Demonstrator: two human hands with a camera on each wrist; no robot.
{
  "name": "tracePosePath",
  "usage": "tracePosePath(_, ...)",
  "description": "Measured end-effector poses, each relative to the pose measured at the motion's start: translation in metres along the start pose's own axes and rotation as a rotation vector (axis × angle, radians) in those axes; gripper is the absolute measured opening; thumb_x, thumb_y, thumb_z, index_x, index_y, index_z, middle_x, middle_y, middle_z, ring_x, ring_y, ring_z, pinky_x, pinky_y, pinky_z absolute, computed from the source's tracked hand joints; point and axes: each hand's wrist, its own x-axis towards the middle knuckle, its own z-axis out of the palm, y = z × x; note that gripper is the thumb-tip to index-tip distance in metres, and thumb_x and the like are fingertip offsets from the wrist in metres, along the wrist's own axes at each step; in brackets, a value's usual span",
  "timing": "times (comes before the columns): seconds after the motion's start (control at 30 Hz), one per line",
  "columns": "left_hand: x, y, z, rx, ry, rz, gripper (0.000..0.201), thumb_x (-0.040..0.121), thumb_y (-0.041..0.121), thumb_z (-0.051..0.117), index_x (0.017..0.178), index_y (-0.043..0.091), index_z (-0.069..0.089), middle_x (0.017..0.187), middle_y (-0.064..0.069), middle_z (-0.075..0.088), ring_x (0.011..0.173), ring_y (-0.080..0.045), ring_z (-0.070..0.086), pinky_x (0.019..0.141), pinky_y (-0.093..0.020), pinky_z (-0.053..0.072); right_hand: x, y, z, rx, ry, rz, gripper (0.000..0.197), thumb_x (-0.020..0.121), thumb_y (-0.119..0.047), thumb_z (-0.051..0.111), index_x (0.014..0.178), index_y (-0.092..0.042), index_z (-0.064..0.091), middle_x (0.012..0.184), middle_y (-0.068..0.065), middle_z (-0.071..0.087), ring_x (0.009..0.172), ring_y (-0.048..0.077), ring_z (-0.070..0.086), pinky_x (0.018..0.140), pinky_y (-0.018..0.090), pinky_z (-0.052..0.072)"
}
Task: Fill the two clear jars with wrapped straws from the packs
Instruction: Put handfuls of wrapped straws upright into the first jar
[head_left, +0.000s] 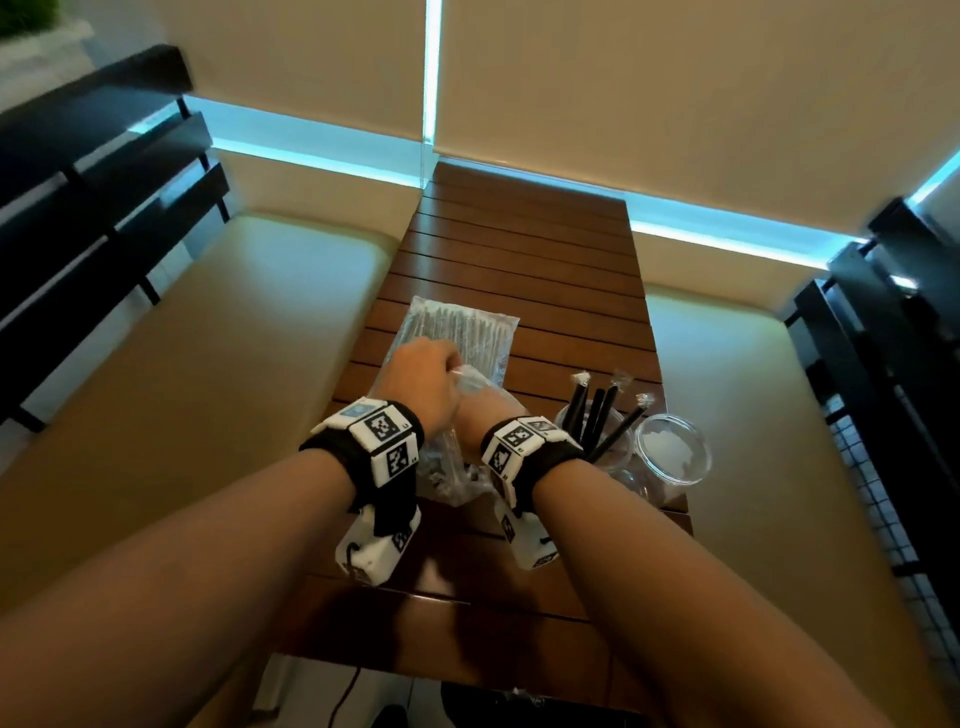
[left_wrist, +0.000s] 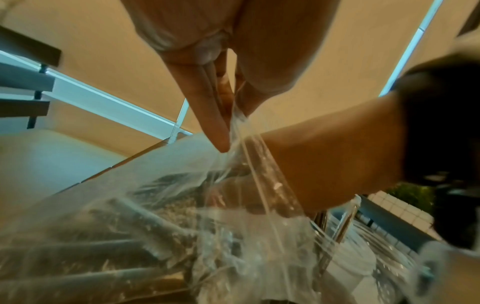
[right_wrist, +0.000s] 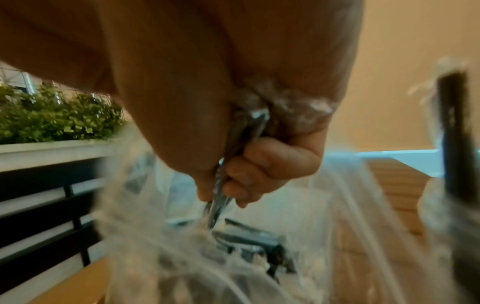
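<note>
Both hands meet over the near pack (head_left: 441, 462) on the slatted desk (head_left: 519, 249). The left hand (head_left: 423, 376) pinches a gathered fold of the pack's clear film between thumb and straight fingers (left_wrist: 207, 115), as the left wrist view shows. The right hand (head_left: 480, 413) is mostly hidden behind the film and its wristband in the head view; the right wrist view shows its fingers (right_wrist: 259, 174) curled tight round a twisted strip of the same film. The pack itself is partly covered by both wrists, and its dark wrapped straws (left_wrist: 85, 255) show only as blurred shapes through the crinkled plastic; whether the film is torn open cannot be made out. A second pack (head_left: 457, 338) lies flat just beyond the near pack, its near end hidden by the left hand. Right of the near pack stands a jar (head_left: 597, 436) with a few black wrapped straws (head_left: 602, 410) leaning out of it, its left side cut off by the right wrist. Touching or just beside it, further right, is the other jar (head_left: 672, 449), near the desk's right edge; what lies in it is hard to tell. Cream benches (head_left: 208, 364) flank the desk.
</note>
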Motion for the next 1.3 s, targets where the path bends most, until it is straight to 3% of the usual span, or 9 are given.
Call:
tracePosePath(0.1, 0.014, 0.004, 0.002, -0.003, 0.027, -0.081, 0.009, 0.088, 0.012, 0.060, 0.086, 0.016, 0.067, 0.096, -0.008, 0.068, 0.092, -0.028, 0.062, 0.079, -0.035, 0.051, -0.012, 0.020, -0.019, -0.048, -0.041, 0.022, 0.018, 0.099, -0.022, 0.050, 0.098, -0.009, 0.063, 0.084, 0.006, 0.060, 0.061, 0.018, 0.051, 0.060, 0.031, 0.042)
tracePosePath(0.17, 0.023, 0.006, 0.006, -0.006, 0.029, -0.127, 0.009, 0.088, 0.013, 0.060, 0.087, 0.018, 0.067, 0.099, -0.009, 0.069, 0.095, -0.030, 0.063, 0.082, -0.035, 0.051, -0.027, 0.034, -0.035, -0.009, -0.004, 0.059, 0.030, 0.100, -0.038, 0.047, 0.092, -0.011, 0.058, 0.075, 0.003, 0.054, 0.063, 0.019, 0.052, 0.059, 0.030, 0.043)
tracePosePath(0.3, 0.032, 0.002, 0.017, -0.038, 0.007, -0.202, 0.010, 0.087, 0.016, 0.060, 0.079, 0.021, 0.061, 0.098, -0.010, 0.069, 0.091, -0.032, 0.063, 0.080, -0.035, 0.052, -0.063, 0.070, -0.064, 0.058, 0.013, 0.060, 0.037, 0.099, -0.047, 0.046, 0.101, -0.013, 0.060, 0.080, 0.001, 0.057, 0.071, 0.017, 0.056, 0.059, 0.028, 0.044)
tracePosePath(0.57, 0.025, 0.011, 0.038, -0.022, -0.031, -0.340, 0.008, 0.088, 0.022, 0.064, 0.083, 0.017, 0.066, 0.104, -0.014, 0.067, 0.087, -0.032, 0.065, 0.069, -0.031, 0.048, -0.134, 0.125, -0.099, 0.133, 0.025, 0.054, 0.035, 0.097, -0.049, 0.048, 0.077, -0.022, 0.058, 0.072, 0.000, 0.061, 0.062, 0.014, 0.053, 0.058, 0.027, 0.039)
tracePosePath(0.77, 0.011, 0.037, 0.048, -0.056, -0.051, -0.314, 0.017, 0.081, 0.014, 0.058, 0.096, 0.015, 0.065, 0.098, -0.005, 0.063, 0.090, -0.026, 0.057, 0.077, -0.031, 0.046, -0.127, 0.141, -0.067, 0.345, 0.330, -0.044, 0.028, 0.100, -0.046, 0.045, 0.081, -0.026, 0.050, 0.075, -0.005, 0.056, 0.065, 0.009, 0.053, 0.053, 0.024, 0.035)
tracePosePath(0.97, -0.007, 0.082, 0.039, -0.797, -0.209, -0.133, 0.045, 0.063, 0.007, 0.055, 0.108, 0.007, 0.060, 0.103, -0.011, 0.068, 0.095, -0.025, 0.064, 0.082, -0.034, 0.053, -0.089, 0.118, 0.006, 0.635, 0.555, -0.081, 0.029, 0.101, -0.040, 0.043, 0.118, -0.017, 0.047, 0.085, -0.001, 0.061, 0.074, 0.021, 0.061, 0.064, 0.035, 0.046)
tracePosePath(1.1, -0.009, 0.097, 0.034, -1.264, -0.260, -0.250, 0.025, 0.092, 0.015, 0.060, 0.113, 0.002, 0.054, 0.097, -0.009, 0.068, 0.092, -0.021, 0.066, 0.078, -0.034, 0.057, -0.082, 0.096, 0.025, 0.790, 0.525, -0.167, 0.046, 0.102, -0.034, 0.041, 0.142, -0.017, 0.025, 0.089, 0.007, 0.068, 0.073, 0.024, 0.067, 0.068, 0.044, 0.055)
tracePosePath(1.2, -0.005, 0.101, 0.035, -1.186, -0.139, -0.302, 0.017, 0.096, 0.025, 0.060, 0.103, 0.010, 0.058, 0.078, -0.001, 0.065, 0.084, -0.017, 0.066, 0.082, -0.037, 0.056, -0.082, 0.098, 0.022, 0.652, 0.495, -0.211, 0.039, 0.099, -0.040, 0.042, 0.130, -0.016, 0.041, 0.087, 0.001, 0.066, 0.073, 0.019, 0.064, 0.070, 0.046, 0.055)
tracePosePath(1.3, 0.002, 0.093, 0.035, -0.802, -0.034, -0.175, 0.013, 0.091, 0.026, 0.064, 0.093, 0.015, 0.057, 0.078, 0.001, 0.062, 0.077, -0.017, 0.064, 0.075, -0.036, 0.053, -0.088, 0.117, -0.007, 0.609, 0.747, -0.202, 0.024, 0.094, -0.042, 0.048, 0.099, -0.021, 0.057, 0.091, -0.005, 0.061, 0.081, 0.011, 0.058, 0.074, 0.036, 0.054)
